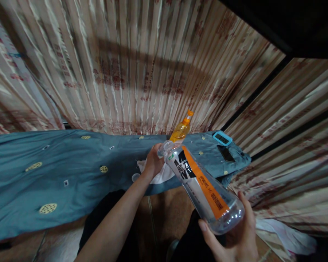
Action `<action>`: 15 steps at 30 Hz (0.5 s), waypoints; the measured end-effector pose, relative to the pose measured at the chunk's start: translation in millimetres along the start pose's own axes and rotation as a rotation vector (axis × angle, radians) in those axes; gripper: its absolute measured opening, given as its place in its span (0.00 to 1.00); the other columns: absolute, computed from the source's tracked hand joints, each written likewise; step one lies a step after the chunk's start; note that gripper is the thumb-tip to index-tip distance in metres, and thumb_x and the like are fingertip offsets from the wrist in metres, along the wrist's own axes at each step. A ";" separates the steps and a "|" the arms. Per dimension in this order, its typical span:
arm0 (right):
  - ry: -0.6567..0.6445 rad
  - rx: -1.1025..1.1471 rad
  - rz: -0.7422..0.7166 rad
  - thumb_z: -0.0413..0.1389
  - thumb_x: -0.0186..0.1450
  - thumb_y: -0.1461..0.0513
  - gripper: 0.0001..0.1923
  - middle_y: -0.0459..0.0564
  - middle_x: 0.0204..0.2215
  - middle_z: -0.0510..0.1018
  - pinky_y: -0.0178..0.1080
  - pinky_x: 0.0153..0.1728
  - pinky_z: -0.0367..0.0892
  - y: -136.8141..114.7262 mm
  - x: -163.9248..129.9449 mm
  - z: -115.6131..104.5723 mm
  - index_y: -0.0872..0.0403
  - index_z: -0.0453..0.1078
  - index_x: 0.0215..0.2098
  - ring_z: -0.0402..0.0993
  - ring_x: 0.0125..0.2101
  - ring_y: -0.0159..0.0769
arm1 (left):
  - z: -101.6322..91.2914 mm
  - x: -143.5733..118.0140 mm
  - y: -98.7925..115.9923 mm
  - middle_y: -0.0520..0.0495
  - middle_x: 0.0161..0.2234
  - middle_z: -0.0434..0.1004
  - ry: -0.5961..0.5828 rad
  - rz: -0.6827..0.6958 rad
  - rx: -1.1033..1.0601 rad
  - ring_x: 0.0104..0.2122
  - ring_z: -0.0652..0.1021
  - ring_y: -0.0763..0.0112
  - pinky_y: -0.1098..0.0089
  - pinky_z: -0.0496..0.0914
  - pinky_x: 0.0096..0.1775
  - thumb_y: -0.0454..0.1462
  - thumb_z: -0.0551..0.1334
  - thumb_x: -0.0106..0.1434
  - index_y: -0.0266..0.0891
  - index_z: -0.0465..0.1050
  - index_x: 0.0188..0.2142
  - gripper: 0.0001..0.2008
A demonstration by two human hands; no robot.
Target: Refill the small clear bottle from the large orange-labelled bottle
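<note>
A large clear plastic bottle [200, 185] with an orange, black and white label lies tilted across my view, its mouth toward the upper left. My right hand [239, 236] grips its base, thumb on the near side and fingers around the far side. At the bottle's mouth, my left hand [154, 162] is closed around a small clear container [161, 150], mostly hidden by the fingers. Beneath that hand lies a white cloth [164, 174], and a small clear round cup or cap [136, 177] sits beside it on the blue-grey cloth surface [79, 167].
Behind the large bottle stands an orange pump bottle [181, 131]. A light-blue digital clock [222, 138] and a dark phone [226, 153] lie at the right end. Pleated patterned curtains [125, 72] hang close behind, and a dark frame bar [258, 92] crosses the right side.
</note>
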State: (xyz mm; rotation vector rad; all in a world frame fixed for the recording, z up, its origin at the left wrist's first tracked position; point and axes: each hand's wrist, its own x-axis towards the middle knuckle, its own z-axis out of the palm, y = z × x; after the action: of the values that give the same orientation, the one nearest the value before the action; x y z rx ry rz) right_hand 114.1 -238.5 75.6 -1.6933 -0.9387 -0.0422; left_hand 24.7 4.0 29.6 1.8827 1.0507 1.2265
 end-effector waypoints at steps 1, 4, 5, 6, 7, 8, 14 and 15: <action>0.002 -0.009 -0.007 0.66 0.51 0.51 0.53 0.62 0.58 0.65 0.40 0.39 0.72 0.5 -0.3 0.1 0.55 0.48 0.67 0.70 0.50 0.47 | 0.0 0.1 0.2 0.41 0.44 0.77 0.001 0.004 0.005 0.45 0.76 0.60 0.59 0.70 0.50 0.33 0.61 0.56 0.37 0.71 0.43 0.14; 0.009 -0.017 0.004 0.66 0.50 0.50 0.53 0.61 0.59 0.64 0.40 0.40 0.71 1.1 -1.4 0.3 0.55 0.48 0.67 0.70 0.49 0.46 | 0.0 0.2 1.0 0.40 0.44 0.77 -0.002 0.013 0.002 0.46 0.76 0.59 0.59 0.70 0.51 0.32 0.61 0.55 0.35 0.71 0.43 0.15; 0.011 -0.015 0.016 0.66 0.50 0.49 0.54 0.61 0.58 0.65 0.41 0.41 0.71 1.2 -1.8 0.4 0.54 0.48 0.67 0.71 0.48 0.46 | 0.1 0.2 1.3 0.39 0.44 0.77 -0.003 0.014 -0.003 0.46 0.76 0.59 0.59 0.69 0.51 0.32 0.61 0.55 0.35 0.71 0.43 0.15; 0.010 -0.011 0.026 0.66 0.50 0.49 0.54 0.61 0.58 0.65 0.42 0.41 0.71 1.2 -2.1 0.4 0.54 0.48 0.67 0.71 0.48 0.45 | 0.2 0.3 1.7 0.39 0.44 0.77 -0.002 0.014 -0.010 0.46 0.76 0.59 0.59 0.69 0.51 0.32 0.61 0.55 0.35 0.71 0.43 0.14; 0.009 -0.007 0.033 0.66 0.50 0.49 0.54 0.61 0.57 0.66 0.43 0.42 0.71 1.3 -2.3 0.5 0.54 0.48 0.67 0.72 0.47 0.45 | 0.4 0.3 2.1 0.39 0.44 0.77 0.001 0.012 -0.015 0.46 0.76 0.59 0.59 0.69 0.51 0.32 0.60 0.56 0.34 0.71 0.43 0.14; 0.006 -0.005 0.036 0.66 0.50 0.49 0.54 0.61 0.57 0.67 0.44 0.43 0.70 1.5 -2.5 0.6 0.54 0.48 0.67 0.72 0.47 0.45 | 0.6 0.3 2.4 0.39 0.44 0.77 0.005 0.007 -0.020 0.46 0.76 0.59 0.59 0.69 0.51 0.33 0.60 0.56 0.34 0.71 0.43 0.14; 0.017 -0.007 0.005 0.66 0.51 0.50 0.52 0.63 0.59 0.63 0.42 0.41 0.72 3.7 -3.0 1.4 0.56 0.49 0.67 0.69 0.52 0.48 | 1.3 -0.9 1.1 0.41 0.44 0.78 0.028 -0.025 -0.049 0.46 0.77 0.59 0.59 0.70 0.50 0.35 0.60 0.58 0.36 0.72 0.44 0.14; 0.015 -0.007 0.005 0.66 0.51 0.50 0.52 0.63 0.60 0.62 0.41 0.40 0.72 3.5 -2.8 1.4 0.56 0.49 0.67 0.69 0.52 0.48 | 1.2 -1.3 0.2 0.42 0.44 0.78 0.036 -0.024 -0.059 0.46 0.77 0.59 0.59 0.70 0.50 0.36 0.60 0.58 0.37 0.72 0.44 0.13</action>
State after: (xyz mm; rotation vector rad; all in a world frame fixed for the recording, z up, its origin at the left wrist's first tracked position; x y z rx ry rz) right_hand 113.7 -239.0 70.9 -1.6994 -0.9243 -0.0550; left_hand 25.5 2.7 28.9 1.8047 1.0419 1.2685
